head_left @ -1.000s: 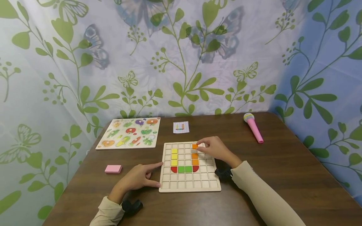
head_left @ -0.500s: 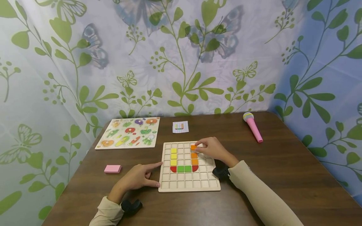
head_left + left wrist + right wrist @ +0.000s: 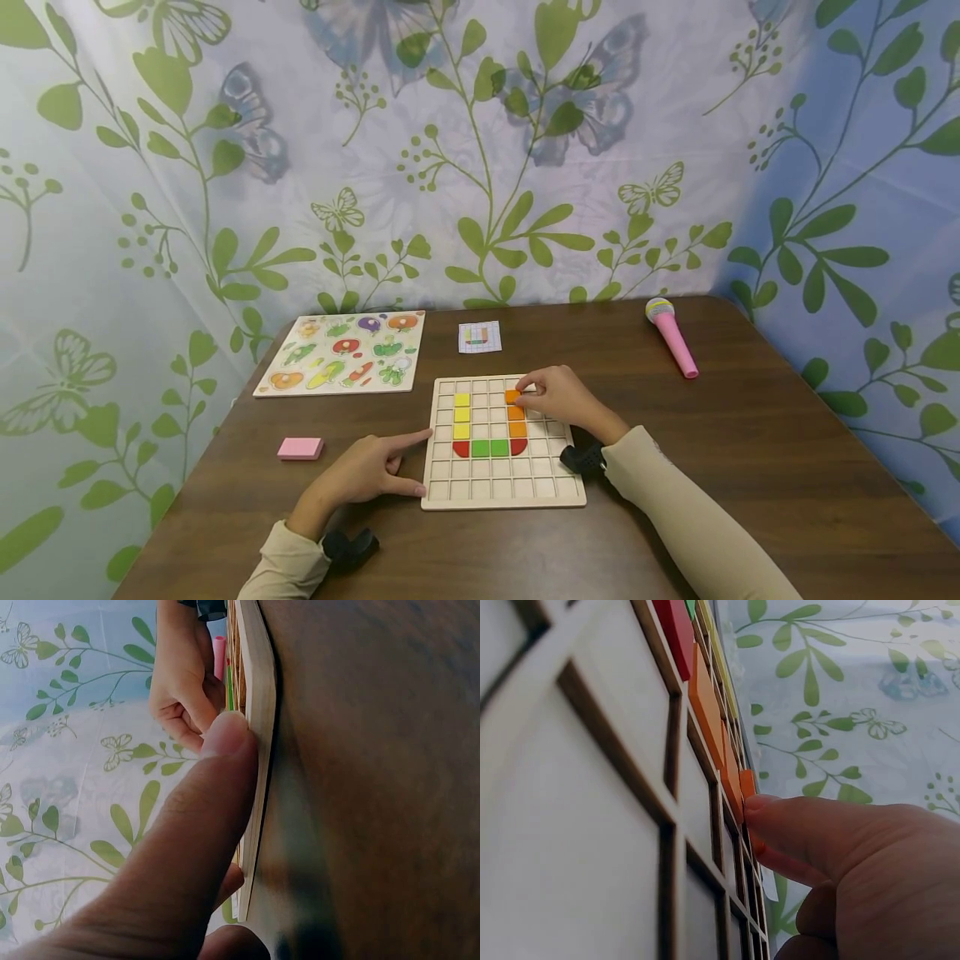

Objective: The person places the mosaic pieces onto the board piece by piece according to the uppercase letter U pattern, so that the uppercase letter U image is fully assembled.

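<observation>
In the head view a square wooden grid board (image 3: 502, 492) lies on the table. Yellow square tiles (image 3: 462, 415), green tiles (image 3: 480, 448), rounded red corner tiles (image 3: 518, 447) and orange tiles (image 3: 517, 430) form a U shape on it. My right hand (image 3: 568, 397) pinches another orange tile (image 3: 512, 397) between thumb and fingers, just beyond the top of the orange column. Close up in the right wrist view, that orange tile (image 3: 747, 781) looks raised off the grid. My left hand (image 3: 363, 471) touches the board's left edge with extended index finger and thumb (image 3: 225, 739).
Behind the board lies a small pattern card (image 3: 479, 337) with a coloured U. A vegetable puzzle board (image 3: 341, 354) is at the back left, with a pink block (image 3: 300, 449) nearer me. A pink toy microphone (image 3: 675, 342) lies at the back right.
My right hand has shifted slightly left and nearer to me with the orange tile, closer to the orange column. The left hand has stayed at the board's edge.
</observation>
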A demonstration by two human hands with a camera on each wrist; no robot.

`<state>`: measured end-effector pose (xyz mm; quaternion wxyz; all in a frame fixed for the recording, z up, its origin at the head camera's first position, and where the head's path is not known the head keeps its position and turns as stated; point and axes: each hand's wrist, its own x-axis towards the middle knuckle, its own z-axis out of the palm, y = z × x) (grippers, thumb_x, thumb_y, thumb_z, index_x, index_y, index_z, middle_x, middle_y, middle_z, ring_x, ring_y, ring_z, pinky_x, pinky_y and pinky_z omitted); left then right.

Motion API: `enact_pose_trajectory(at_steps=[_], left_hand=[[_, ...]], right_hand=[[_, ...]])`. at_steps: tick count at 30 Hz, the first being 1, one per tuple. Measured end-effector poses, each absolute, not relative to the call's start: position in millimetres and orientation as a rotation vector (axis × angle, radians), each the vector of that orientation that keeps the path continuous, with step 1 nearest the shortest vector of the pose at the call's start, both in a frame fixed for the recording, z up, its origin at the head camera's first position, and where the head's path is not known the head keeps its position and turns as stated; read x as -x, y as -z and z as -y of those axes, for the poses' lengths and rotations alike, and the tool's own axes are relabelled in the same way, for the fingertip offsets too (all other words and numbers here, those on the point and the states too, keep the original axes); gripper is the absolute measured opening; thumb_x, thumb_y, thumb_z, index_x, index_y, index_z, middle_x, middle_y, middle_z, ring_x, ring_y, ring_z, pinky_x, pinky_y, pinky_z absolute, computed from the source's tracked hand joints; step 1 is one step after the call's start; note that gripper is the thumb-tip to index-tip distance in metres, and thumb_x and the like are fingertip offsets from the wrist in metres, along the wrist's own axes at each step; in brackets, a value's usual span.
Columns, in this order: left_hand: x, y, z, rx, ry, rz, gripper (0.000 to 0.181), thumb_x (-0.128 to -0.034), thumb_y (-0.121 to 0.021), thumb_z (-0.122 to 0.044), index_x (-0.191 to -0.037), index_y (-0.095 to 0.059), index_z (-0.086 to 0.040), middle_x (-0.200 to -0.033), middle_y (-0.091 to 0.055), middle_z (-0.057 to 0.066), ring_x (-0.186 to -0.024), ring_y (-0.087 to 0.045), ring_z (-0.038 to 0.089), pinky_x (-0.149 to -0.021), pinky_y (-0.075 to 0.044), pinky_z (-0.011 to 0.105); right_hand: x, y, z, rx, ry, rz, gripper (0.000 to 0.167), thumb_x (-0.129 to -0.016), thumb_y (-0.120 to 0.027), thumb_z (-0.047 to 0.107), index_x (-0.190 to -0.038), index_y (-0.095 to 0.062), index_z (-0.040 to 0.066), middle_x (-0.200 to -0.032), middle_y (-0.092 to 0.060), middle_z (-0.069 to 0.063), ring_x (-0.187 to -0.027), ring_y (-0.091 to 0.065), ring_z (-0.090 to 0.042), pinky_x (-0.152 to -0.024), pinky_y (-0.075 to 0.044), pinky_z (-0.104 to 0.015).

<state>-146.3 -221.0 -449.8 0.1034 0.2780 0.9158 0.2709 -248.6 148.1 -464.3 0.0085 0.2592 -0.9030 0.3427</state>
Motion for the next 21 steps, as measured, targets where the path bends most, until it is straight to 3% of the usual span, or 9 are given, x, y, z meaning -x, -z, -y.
enact_pose_trajectory(at_steps=[21], left_hand=[[146.2, 450.3, 220.7, -0.822, -0.798, -2.703, 0.086, -0.0811, -0.079, -0.06, -0.154, -0.049, -0.025, -0.058, -0.033, -0.014, -0.052, -0.027, 0.002, -0.052, -0.029, 0.022]], right_hand=[[246.2, 464.1, -146.6, -0.783, -1.093, 2.841, 0.017, -0.091, -0.079, 0.031, -0.104, -0.08, 0.019, -0.05, -0.04, 0.006, -0.042, -0.03, -0.009, -0.05, -0.032, -0.028]])
